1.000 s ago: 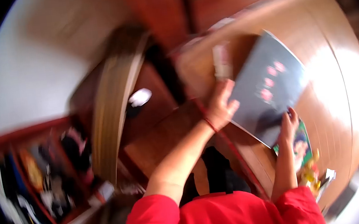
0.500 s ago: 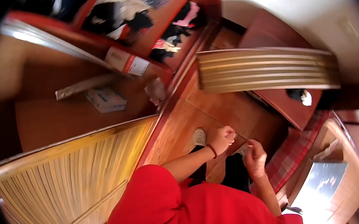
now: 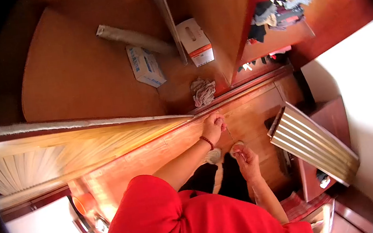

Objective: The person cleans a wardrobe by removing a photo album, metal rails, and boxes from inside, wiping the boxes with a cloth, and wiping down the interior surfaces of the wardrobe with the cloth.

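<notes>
My left hand point(image 3: 214, 128), with a dark red beaded bracelet point(image 3: 207, 143) on the wrist, is closed with its fingertips pinched. It is over the wooden floor point(image 3: 246, 113), close to the wardrobe's bottom edge. My right hand point(image 3: 248, 164) is also pinched, lower and to the right, above my shoes. The hands are apart. Whatever is between the fingers is too small to make out.
On the wardrobe floor are a blue-and-white box point(image 3: 145, 66), a white-and-red carton point(image 3: 195, 43), a long roll point(image 3: 135, 40) and a crumpled cloth point(image 3: 203, 92). Clothes point(image 3: 276, 14) fill shelves at the right. A ribbed panel point(image 3: 313, 145) leans over a dark red cabinet point(image 3: 336, 119).
My view has turned left, so the wardrobe and ribbed panel appear farther right and rotated. Both hands stay pinched, slightly farther apart in the picture.
</notes>
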Available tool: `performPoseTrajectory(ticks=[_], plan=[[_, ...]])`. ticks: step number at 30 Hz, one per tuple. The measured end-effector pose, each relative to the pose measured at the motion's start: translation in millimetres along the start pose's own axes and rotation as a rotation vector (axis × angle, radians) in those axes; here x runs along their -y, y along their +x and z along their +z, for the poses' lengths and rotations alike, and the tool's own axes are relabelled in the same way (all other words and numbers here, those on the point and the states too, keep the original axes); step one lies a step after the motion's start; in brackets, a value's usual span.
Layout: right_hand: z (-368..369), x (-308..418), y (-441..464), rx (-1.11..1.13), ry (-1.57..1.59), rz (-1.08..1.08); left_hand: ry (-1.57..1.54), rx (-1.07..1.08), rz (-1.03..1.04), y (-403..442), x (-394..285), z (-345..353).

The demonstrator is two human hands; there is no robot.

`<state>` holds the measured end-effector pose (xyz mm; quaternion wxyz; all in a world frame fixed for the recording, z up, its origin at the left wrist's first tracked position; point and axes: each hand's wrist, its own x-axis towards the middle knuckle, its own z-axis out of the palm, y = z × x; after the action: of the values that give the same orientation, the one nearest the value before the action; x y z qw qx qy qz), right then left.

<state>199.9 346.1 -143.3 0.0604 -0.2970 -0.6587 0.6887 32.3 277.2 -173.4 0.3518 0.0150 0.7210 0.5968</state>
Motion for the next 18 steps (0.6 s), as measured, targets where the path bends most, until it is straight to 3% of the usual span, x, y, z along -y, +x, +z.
performPoseTrajectory(ticks=[3,7,9,12,15,18], plan=[[-15,-4,18,0.047,-0.021,-0.004,-0.188,-0.131,-0.057,9,3,4],[-41,-4,54,0.147,-0.094,0.019,-0.22,-0.278,-0.028,28,12,20],[-42,-1,75,0.139,-0.069,0.055,-0.336,-0.318,-0.125,43,14,29],[-29,8,110,0.2,0.048,0.064,-0.473,-0.386,-0.047,76,14,37],[-8,-1,153,0.211,-0.04,0.039,-0.51,-0.448,-0.019,122,12,29],[15,6,194,0.252,-0.064,0.043,-0.346,-0.548,-0.015,176,6,5]])
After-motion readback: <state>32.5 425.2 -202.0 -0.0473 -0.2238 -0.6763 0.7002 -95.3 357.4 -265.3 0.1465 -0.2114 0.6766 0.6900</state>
